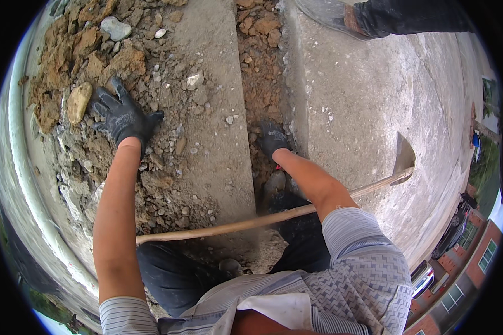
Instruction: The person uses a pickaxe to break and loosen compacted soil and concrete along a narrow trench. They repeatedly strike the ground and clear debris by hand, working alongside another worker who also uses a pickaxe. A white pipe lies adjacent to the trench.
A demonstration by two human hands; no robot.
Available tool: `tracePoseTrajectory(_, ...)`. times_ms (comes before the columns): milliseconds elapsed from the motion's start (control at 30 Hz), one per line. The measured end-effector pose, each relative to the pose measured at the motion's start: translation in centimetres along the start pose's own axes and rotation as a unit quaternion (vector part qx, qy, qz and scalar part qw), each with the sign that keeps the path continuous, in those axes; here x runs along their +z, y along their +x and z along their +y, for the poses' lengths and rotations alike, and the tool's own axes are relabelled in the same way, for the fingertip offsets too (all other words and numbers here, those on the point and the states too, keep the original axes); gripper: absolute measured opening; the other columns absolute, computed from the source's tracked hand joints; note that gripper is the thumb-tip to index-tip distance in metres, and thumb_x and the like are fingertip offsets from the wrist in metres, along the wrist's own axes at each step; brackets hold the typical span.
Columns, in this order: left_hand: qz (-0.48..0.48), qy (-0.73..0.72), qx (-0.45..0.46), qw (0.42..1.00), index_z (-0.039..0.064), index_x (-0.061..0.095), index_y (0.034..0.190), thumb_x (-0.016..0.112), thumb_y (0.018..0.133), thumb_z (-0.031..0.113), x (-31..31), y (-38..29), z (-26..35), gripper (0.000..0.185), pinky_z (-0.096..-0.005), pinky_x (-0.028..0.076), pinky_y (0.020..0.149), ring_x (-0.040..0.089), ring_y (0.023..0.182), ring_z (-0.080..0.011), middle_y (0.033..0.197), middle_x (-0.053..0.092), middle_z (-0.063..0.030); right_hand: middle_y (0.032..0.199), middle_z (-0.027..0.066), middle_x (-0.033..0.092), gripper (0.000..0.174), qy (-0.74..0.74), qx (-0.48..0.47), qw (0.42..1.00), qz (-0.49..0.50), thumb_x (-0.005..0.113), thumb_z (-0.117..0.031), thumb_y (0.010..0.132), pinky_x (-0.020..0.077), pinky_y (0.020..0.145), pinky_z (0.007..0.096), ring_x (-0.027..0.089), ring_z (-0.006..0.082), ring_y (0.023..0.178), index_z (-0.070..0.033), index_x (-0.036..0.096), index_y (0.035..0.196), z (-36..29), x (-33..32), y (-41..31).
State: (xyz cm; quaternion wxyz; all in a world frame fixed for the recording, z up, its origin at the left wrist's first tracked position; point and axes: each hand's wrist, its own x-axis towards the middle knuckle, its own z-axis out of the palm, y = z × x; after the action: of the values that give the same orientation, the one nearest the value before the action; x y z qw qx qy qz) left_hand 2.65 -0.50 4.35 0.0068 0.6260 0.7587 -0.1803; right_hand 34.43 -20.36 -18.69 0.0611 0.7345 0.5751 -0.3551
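Observation:
My left hand (128,117), in a dark work glove, rests on a heap of broken soil and gravel (163,167) with its fingers spread. Just beyond its fingertips lies a tan stone (79,102). Down in a narrow trench (262,79) cut through the concrete, my right hand (273,137) wears a matching glove and touches the brown soil. Its fingers are partly hidden, so whether they hold anything is unclear. Across my thighs runs the wooden handle (243,225) of a long-handled hoe, its metal blade (403,155) at the right.
Another person's shoe and dark trouser leg (385,19) are beside the trench at the top right. A pale pipe (23,163) curves along the left. Larger clods and a grey stone (115,29) lie farther up the heap. Parked cars (452,228) and a brick building (480,251) appear at the right rim.

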Motion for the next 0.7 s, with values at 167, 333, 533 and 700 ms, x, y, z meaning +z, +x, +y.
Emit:
tracePoseTrajectory(167, 0.035, 0.0, -0.007, 0.999, 0.018, 0.003, 0.159, 0.089, 0.061, 0.054, 1.4, 0.3, -1.0, 0.135, -0.0745, 0.013, 0.11, 0.014, 0.147, -0.0505, 0.162, 0.002, -0.0267, 0.141, 0.0189, 0.051, 0.069, 0.082, 0.089, 0.986, -0.114, 0.073, -0.021, 0.082, 0.0412, 0.108, 0.0413, 0.049, 0.0358, 0.13, -0.013, 0.044, 0.144, -2.2, -4.7, 0.4)
tracePoseTrajectory(333, 0.015, -0.007, 0.003, 1.0, 0.019, 0.003, 0.159, 0.087, 0.062, 0.056, 0.8, 0.3, -0.1, 0.134, -0.0748, 0.013, 0.11, 0.015, 0.147, -0.05, 0.163, 0.004, -0.0259, 0.13, 0.0174, 0.059, 0.062, 0.431, 0.111, 0.896, -0.013, 0.071, -0.019, 0.087, 0.0499, 0.096, 0.0394, 0.059, 0.028, 0.118, -0.013, 0.045, 0.142, 3.2, -4.8, -1.3)
tracePoseTrajectory(533, 0.011, -0.016, -0.011, 1.0, 0.02, 0.003, 0.159, 0.088, 0.061, 0.056, -0.3, -0.3, -0.4, 0.134, -0.0739, 0.014, 0.11, 0.014, 0.148, -0.0468, 0.163, 0.007, -0.0239, 0.117, 0.0109, 0.056, 0.043, 0.671, -0.296, 0.664, -0.149, 0.063, -0.031, 0.095, 0.05, 0.087, 0.0319, 0.057, 0.0178, 0.105, -0.008, 0.048, 0.127, -13.9, -23.3, -4.2)
tracePoseTrajectory(700, 0.011, -0.021, 0.012, 1.0, 0.023, 0.003, 0.159, 0.088, 0.059, 0.057, 0.3, 0.1, -1.1, 0.136, -0.0745, 0.012, 0.11, 0.013, 0.148, -0.0483, 0.161, 0.007, -0.0288, 0.143, 0.0211, 0.046, 0.079, 0.583, -0.254, 0.771, -0.022, 0.07, -0.042, 0.088, 0.0439, 0.108, 0.0394, 0.05, 0.028, 0.132, 0.001, 0.037, 0.145, -17.2, -27.7, -13.4)
